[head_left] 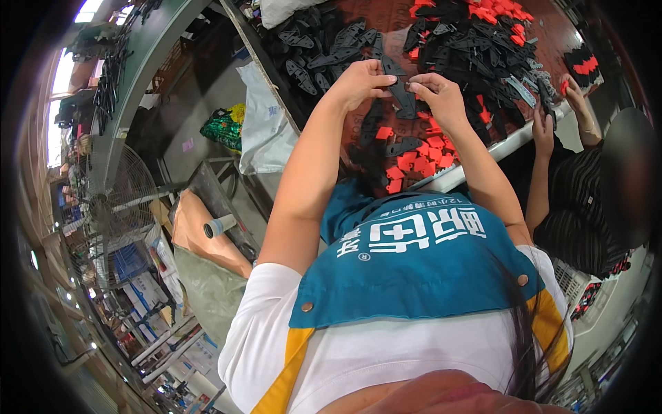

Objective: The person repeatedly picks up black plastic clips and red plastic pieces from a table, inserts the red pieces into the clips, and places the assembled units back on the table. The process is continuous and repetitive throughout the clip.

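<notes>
Black plastic piece (398,88) is being pinched between left hand (358,83) and right hand (439,93), fingers grasping it; assembly step likely underway, next probably needing a red clip (384,132) over the table (483,155).

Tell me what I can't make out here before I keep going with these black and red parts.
Head view only:
- The black plastic part: its ends are covered by the left hand and right hand, so how it is gripped is unclear.
- Whether a small red piece is being fitted: too small.
- The worktable: far side cut off by the top edge.
- The co-worker's hands: what they hold is too small.
</notes>
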A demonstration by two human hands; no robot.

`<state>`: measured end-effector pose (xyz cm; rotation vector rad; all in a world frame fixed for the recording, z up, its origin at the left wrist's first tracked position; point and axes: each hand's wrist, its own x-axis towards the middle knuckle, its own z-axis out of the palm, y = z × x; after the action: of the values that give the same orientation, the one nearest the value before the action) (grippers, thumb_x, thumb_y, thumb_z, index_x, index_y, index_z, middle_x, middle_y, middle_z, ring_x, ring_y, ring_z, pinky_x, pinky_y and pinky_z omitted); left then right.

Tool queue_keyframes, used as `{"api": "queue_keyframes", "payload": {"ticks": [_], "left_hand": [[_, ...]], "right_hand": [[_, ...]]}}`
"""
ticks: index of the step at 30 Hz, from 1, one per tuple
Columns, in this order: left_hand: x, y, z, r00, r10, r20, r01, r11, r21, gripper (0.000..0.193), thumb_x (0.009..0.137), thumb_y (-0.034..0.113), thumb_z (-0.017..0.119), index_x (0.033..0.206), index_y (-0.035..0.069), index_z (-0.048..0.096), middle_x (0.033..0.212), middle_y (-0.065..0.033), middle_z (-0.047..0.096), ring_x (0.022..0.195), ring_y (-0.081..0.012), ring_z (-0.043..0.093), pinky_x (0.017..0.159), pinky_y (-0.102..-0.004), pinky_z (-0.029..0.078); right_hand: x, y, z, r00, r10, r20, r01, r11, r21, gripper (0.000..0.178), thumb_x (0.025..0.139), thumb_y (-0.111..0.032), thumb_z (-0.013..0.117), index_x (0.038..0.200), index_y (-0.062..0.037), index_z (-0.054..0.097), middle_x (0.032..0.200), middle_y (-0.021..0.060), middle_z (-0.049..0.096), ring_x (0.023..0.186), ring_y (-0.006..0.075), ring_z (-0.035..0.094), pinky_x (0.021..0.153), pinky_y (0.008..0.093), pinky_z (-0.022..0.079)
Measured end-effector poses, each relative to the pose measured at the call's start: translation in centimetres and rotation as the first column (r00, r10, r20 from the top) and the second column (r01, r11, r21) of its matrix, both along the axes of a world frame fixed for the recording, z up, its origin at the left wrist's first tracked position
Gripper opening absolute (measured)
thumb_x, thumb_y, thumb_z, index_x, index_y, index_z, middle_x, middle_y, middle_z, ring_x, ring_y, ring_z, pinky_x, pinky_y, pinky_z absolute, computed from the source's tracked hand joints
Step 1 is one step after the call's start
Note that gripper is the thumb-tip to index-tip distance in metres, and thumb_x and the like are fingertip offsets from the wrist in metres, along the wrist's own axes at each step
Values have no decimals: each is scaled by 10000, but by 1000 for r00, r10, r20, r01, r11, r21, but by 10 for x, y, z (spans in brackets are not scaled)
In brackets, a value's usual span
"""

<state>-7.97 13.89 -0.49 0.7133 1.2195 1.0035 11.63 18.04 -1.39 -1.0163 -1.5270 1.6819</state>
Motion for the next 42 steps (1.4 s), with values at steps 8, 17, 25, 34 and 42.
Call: {"api": "queue_keyframes", "payload": {"ticks": [8,17,25,34,42], "left_hand": [[2,1,-1,1000,21,-19,-20,998,63,115,833,32,641,889,18,541,836,-44,595,764,-127,604,665,-267,536],[9,2,-18,925,-69,-373,140,976,168,339,782,151,712,1031,-17,557,952,-94,622,849,-203,617,735,-324,511],[12,-5,-51,-5,-666,-746,271,717,-642,512,663,360,729,1061,44,664,1122,-150,633,1026,-304,614,856,-390,501],[2,-4,-47,181,-498,-848,184,864,-468,476,639,293,701,1015,5,654,1097,-188,631,1021,-331,610,856,-391,500],[-3,12,-36,445,26,-895,-53,999,3,659,744,148,625,1286,-50,307,948,-309,612,831,-356,651,750,-418,502]], "right_hand": [[-3,0,-1,981,-64,183,12,962,273,174,822,-141,671,864,28,673,710,51,657,632,73,571,588,232,451],[1,39,-25,987,-159,-2,155,961,231,206,850,-181,660,865,24,665,730,13,634,668,57,529,606,221,423],[20,98,-33,681,-718,143,485,589,647,476,800,-328,688,1081,40,583,955,136,593,994,263,545,827,342,463],[-32,48,-60,687,-215,694,-541,486,686,124,720,-178,689,785,-73,686,845,107,632,882,288,560,760,410,457],[-50,39,-79,482,-309,820,-670,473,572,203,712,-248,673,766,-52,680,876,106,637,950,282,539,832,410,423]]}}
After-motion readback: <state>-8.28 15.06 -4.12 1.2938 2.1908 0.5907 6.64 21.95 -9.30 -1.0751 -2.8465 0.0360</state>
